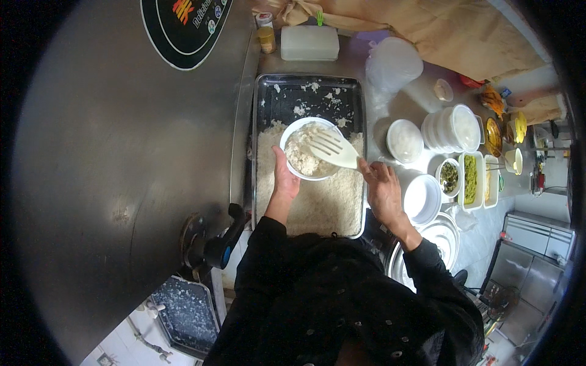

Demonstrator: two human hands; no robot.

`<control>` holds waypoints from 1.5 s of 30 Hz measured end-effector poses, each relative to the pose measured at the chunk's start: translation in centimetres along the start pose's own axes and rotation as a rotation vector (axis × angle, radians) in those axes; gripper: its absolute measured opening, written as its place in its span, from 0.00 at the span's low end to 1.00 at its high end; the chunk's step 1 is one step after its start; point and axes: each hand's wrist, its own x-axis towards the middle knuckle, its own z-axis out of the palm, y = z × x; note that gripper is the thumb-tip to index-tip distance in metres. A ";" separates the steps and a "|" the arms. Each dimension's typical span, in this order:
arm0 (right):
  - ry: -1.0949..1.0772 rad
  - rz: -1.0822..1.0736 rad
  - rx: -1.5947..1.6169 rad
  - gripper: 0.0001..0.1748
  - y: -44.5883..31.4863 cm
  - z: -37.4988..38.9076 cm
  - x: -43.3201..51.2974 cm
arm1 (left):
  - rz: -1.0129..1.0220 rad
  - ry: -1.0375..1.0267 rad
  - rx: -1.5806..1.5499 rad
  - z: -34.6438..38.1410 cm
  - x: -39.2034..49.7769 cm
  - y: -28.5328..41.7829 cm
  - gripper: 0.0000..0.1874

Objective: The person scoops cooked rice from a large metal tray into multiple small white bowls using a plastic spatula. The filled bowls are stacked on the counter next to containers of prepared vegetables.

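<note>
My left hand (284, 178) grips the side of a round white bowl (300, 175) above the tray, its thumb along the rim. Inside the bowl lies a pale, crumbly food (302, 153) that looks like cooked rice. With my right hand (382, 190) I hold the handle of a cream slotted spatula (343, 153), its slotted head over the food. Beneath both is a dark rectangular metal tray (309, 82). A layer of the same pale food (320, 206) covers its near part, while loose clumps dot the dark far end.
Stacked lidded tubs (451, 128), another white tub (404, 141) and open white containers (419, 199) stand to the right. Beyond them are a bowl of dark greens (449, 177) and a green-filled rectangular container (470, 178). A steel cabinet door (137, 128) with a black handle (224, 242) borders the left.
</note>
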 end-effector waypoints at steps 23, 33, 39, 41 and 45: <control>-0.441 -0.211 0.077 0.34 -0.3 -4.8 1.3 | 0.076 0.086 0.073 -4.0 -0.7 -0.6 0.45; -0.442 0.184 -0.242 0.16 13.9 4.4 15.5 | 0.040 0.031 -0.182 -6.6 -7.8 1.4 0.43; -0.409 -0.181 -0.178 0.17 12.2 13.2 16.5 | 0.068 0.192 -0.105 -9.6 -12.6 0.5 0.43; -0.515 -0.126 -0.124 0.17 7.5 13.5 17.0 | 0.059 0.199 -0.100 -9.8 -13.5 0.5 0.43; -0.535 0.279 0.184 0.19 0.2 14.3 17.7 | 0.045 0.318 -0.111 -8.9 -13.4 0.8 0.43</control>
